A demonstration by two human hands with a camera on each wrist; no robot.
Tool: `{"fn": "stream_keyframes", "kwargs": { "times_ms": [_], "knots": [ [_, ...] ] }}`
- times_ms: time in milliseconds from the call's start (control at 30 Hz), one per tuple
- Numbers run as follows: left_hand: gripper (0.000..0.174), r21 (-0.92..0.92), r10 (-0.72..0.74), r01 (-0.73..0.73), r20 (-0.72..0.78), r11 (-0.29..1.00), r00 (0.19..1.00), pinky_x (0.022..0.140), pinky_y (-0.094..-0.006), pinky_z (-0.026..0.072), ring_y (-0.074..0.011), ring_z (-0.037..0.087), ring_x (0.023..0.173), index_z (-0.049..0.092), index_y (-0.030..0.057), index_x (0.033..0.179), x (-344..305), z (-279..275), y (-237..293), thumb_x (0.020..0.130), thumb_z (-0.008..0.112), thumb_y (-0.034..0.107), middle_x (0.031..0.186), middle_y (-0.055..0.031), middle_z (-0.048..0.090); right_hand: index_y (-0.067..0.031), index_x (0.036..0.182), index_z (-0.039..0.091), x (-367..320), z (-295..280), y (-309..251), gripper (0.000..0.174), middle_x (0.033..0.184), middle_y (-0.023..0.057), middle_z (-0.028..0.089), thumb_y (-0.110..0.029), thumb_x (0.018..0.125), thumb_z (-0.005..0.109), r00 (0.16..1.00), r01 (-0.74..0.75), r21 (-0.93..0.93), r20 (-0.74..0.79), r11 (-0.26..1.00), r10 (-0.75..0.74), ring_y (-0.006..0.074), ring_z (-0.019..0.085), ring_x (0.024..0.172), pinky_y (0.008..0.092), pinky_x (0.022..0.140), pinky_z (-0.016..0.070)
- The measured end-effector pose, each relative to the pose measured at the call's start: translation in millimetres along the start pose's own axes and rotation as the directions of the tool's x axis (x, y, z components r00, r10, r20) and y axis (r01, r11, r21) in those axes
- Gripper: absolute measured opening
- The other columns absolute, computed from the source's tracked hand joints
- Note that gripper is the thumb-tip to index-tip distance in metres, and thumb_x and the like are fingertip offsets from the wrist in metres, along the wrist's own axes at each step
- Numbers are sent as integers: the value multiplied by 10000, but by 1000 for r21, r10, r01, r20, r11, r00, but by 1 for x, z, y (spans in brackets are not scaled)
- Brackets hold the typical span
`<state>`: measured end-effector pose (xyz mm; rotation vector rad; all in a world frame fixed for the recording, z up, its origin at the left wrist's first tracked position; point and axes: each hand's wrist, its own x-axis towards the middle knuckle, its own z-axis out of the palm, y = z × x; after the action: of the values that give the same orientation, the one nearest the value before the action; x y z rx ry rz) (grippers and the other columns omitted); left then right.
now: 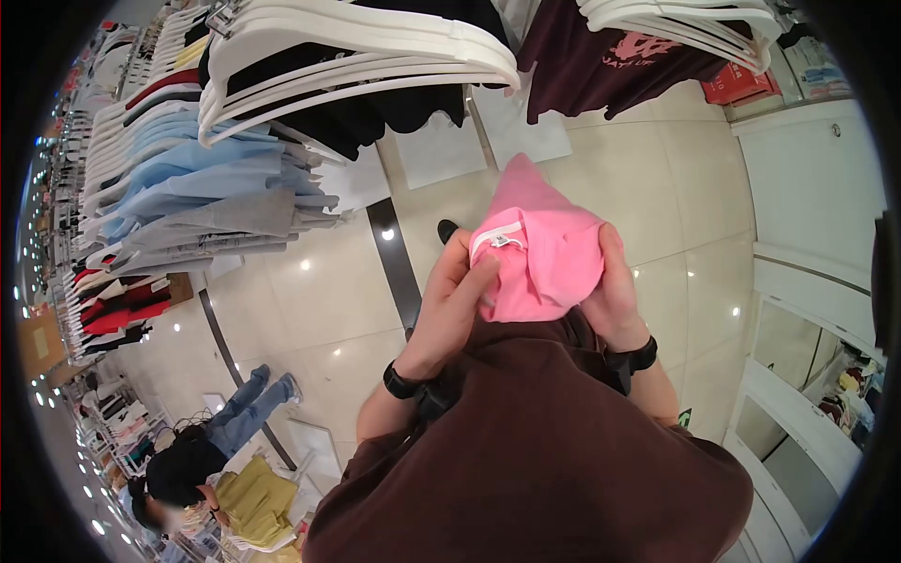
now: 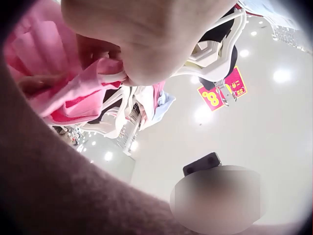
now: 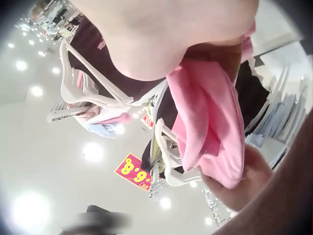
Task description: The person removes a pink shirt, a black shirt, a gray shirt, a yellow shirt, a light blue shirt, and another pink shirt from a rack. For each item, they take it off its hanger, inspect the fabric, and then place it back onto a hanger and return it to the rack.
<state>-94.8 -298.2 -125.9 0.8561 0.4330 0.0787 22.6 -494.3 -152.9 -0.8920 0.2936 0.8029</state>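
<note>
A pink garment [image 1: 544, 253], likely a shirt, hangs bunched between both hands in front of the wearer's dark brown top. Its white-edged neckline and small label lie near the left thumb. The left hand [image 1: 452, 308] pinches the cloth beside that neckline, thumb on top and fingers underneath. On the opposite side, the right hand [image 1: 615, 293] grips the cloth's edge, its fingers mostly hidden behind the fabric. In the right wrist view the garment [image 3: 210, 125] droops in soft folds below the right palm [image 3: 161, 36]. Pink cloth [image 2: 83, 100] runs by the left fingers in the left wrist view.
White hangers [image 1: 361, 42] with black shirts stand ahead, and a maroon shirt [image 1: 610, 61] hangs further right. Blue and grey shirts [image 1: 192, 178] fill a rack at left. Another person [image 1: 192, 464] handles a yellow-green garment [image 1: 253, 502]. White cabinets [image 1: 807, 188] line the right side.
</note>
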Motion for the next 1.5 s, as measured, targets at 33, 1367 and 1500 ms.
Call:
{"fn": "stream_keyframes", "kwargs": {
  "times_ms": [33, 1367, 1500],
  "knots": [
    [117, 77, 9, -5, -54, 997, 999, 733, -197, 434, -22, 530, 814, 555, 63, 1151, -1, 4, 5, 1063, 587, 133, 984, 32, 619, -14, 1482, 445, 1, -6, 4, 545, 1464, 95, 555, -425, 1128, 393, 1000, 1, 4, 1, 1000, -1, 215, 539, 1349, 386, 1156, 428],
    [235, 637, 114, -38, -79, 770, 990, 883, -223, 471, -76, 592, 962, 685, -4, 1198, -5, 1, 32, 1013, 541, -9, 1088, -25, 713, 9, 1099, 676, 28, 3, -41, 193, 963, 116, 694, -63, 946, 582, 849, 529, -793, 491, 304, -195, 219, 651, 839, 333, 772, 515],
    [238, 375, -22, 36, -42, 926, 999, 887, -219, 461, -68, 596, 973, 648, 2, 1210, -6, 0, 26, 1017, 511, -24, 1083, -26, 689, 7, 1081, 674, 28, -11, -33, 163, 867, 18, 654, -121, 1007, 605, 888, 332, -803, 443, 495, 122, 91, 568, 724, 272, 687, 462]
  ]
}}
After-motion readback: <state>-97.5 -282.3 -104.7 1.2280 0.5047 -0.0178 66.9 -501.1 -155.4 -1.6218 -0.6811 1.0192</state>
